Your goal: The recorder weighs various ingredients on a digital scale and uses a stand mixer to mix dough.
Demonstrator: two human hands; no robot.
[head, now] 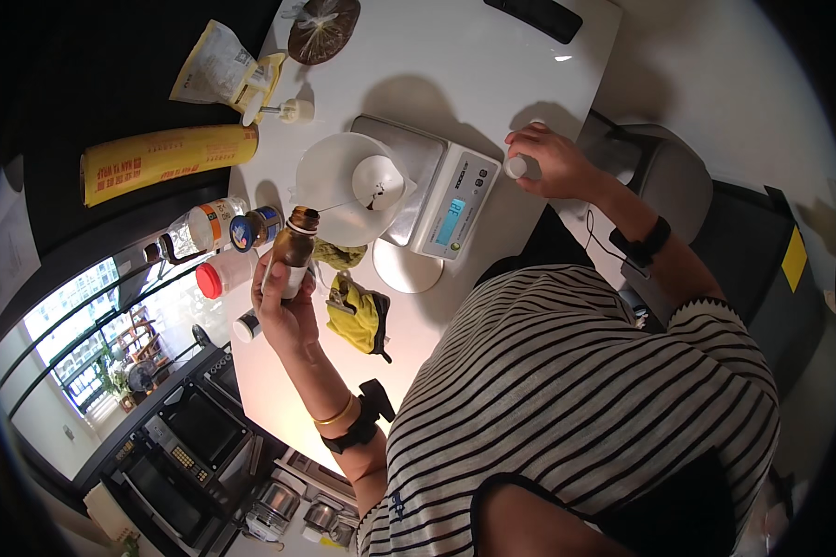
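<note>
My left hand (287,304) grips a small amber bottle (297,254) with a pale label; its uncapped mouth faces the bowl. A thin dark line runs from the mouth over a translucent plastic bowl (320,157). Dark specks lie on the pale round bottom inside. The bowl rests on a digital kitchen scale (460,202) whose display is lit. To the right of the scale, my right hand (547,161) holds a small white cap (515,167) between its fingers. A round white disc (407,268) lies partly under the scale's near edge.
Left of the bowl are a yellow cling-wrap box (171,161), a clear plastic bottle (209,223), a blue-lidded jar (254,228) and a red-lidded jar (226,273). A yellow pouch (355,317) lies near my left wrist. A phone (536,17) and a bag of brown contents (322,31) lie farther off.
</note>
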